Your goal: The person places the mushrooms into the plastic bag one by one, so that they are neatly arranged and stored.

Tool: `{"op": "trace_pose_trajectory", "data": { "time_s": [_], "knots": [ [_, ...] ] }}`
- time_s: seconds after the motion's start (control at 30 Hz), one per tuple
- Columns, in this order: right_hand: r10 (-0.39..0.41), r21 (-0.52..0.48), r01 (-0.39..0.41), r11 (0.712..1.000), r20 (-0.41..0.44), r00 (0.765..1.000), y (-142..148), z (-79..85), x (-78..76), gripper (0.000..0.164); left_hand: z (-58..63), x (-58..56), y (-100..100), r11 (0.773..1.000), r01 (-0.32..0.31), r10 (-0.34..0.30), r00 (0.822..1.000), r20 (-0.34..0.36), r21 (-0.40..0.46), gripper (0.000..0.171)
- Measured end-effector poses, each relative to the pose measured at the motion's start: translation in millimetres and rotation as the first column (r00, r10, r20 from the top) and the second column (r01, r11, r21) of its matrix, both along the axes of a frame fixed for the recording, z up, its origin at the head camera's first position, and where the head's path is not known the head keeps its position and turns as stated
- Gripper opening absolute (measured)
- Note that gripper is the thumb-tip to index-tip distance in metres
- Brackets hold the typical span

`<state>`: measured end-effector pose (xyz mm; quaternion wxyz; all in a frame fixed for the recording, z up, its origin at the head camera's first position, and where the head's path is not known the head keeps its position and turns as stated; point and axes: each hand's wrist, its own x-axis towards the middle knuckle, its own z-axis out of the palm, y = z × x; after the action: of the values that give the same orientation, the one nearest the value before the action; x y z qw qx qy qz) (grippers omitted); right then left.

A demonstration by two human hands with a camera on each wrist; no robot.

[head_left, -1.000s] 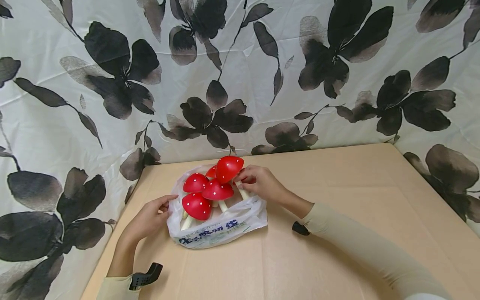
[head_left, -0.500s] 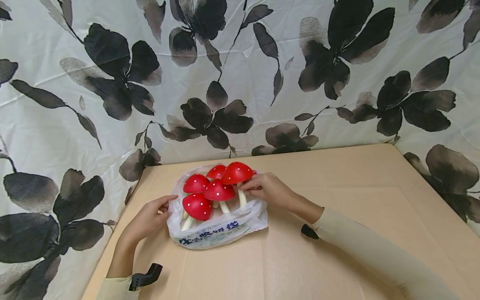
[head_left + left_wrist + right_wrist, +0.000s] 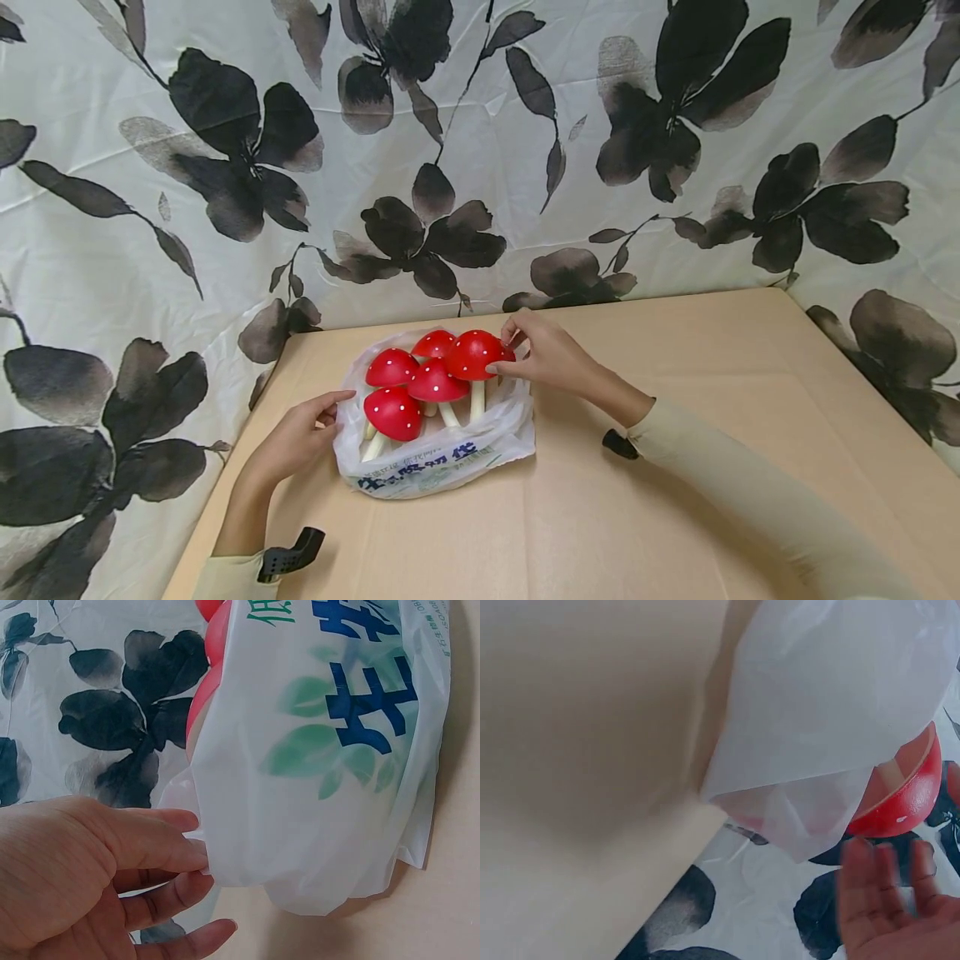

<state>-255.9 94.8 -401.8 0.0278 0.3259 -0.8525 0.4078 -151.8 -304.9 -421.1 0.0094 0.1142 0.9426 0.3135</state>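
Several red-capped toy mushrooms with white dots and pale stems lie in a white plastic bag [image 3: 431, 477] with blue print. My left hand [image 3: 303, 427] pinches the bag's left edge between thumb and index finger; the left wrist view shows its other fingers spread. At the bag's right side, my right hand [image 3: 555, 352] has thumb and fingers apart beside the cap of the rightmost front mushroom [image 3: 474, 354]. The thumb seems to touch that cap. In the right wrist view, the blurred fingers extend below a red cap [image 3: 907, 802]. Another cap behind is mostly hidden.
The bag rests near the far edge of a light wood-coloured table [image 3: 645, 500]. Behind hangs a white cloth [image 3: 525, 167] with dark flower prints. Black wrist-worn devices sit at both sleeves.
My right hand has lowered a mushroom into the bag, let go of its stem, and moved up to the right side of its cap. The left hand stays at the bag's edge.
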Motion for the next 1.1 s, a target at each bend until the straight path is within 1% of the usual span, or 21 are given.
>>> {"op": "trace_pose_trajectory", "data": {
  "time_s": [0.13,0.2,0.27,0.37,0.5,0.67,0.73,0.87,1.0,1.1],
  "knots": [
    [-0.006,0.055,0.003,0.998,0.044,0.999,-11,-1.0,-2.8,0.067,0.0,0.1,0,1.000,-0.005,0.006,1.000,0.004,-0.007,0.045],
    [-0.005,0.088,0.001,0.996,0.041,0.999,-16,-1.9,-4.0,0.072,-0.2,0.0,1,1.000,-0.012,0.012,1.000,0.011,-0.011,0.046],
    [-0.015,0.115,0.012,0.993,0.026,1.000,-19,-2.7,-4.7,0.073,-0.1,-0.3,1,1.000,-0.014,0.014,1.000,0.018,-0.016,0.046],
    [-0.040,0.147,0.042,0.988,-0.018,0.999,-23,-3.3,-6.1,0.072,0.0,-0.2,1,1.000,-0.021,0.022,0.999,0.030,-0.021,0.047],
    [-0.053,0.153,0.064,0.986,-0.072,0.996,-24,-3.4,-7.2,0.068,0.3,0.0,-1,0.999,-0.027,0.028,0.999,0.031,-0.026,0.047],
    [-0.025,0.167,0.043,0.985,-0.107,0.994,-23,-3.2,-6.7,0.069,0.2,0.6,-1,0.999,-0.030,0.031,0.999,0.029,-0.026,0.047],
    [0.000,0.187,0.020,0.982,-0.104,0.995,-20,-2.8,-5.6,0.068,-0.4,0.5,-1,0.999,-0.032,0.033,0.999,0.032,-0.023,0.047],
    [0.048,0.211,-0.032,0.977,-0.069,0.996,-13,0.0,-3.9,0.062,-0.7,0.8,0,0.999,-0.032,0.032,0.999,0.036,-0.014,0.046],
    [0.085,0.200,-0.076,0.977,-0.037,0.996,-5,5.1,-5.8,0.054,-0.9,1.1,0,0.999,-0.035,0.036,0.999,0.039,-0.015,0.047],
    [0.126,0.188,-0.120,0.975,-0.023,0.992,0,8.3,-10.2,0.049,-1.9,1.4,-1,1.000,-0.020,0.020,1.000,0.021,-0.006,0.046]
  ]
}}
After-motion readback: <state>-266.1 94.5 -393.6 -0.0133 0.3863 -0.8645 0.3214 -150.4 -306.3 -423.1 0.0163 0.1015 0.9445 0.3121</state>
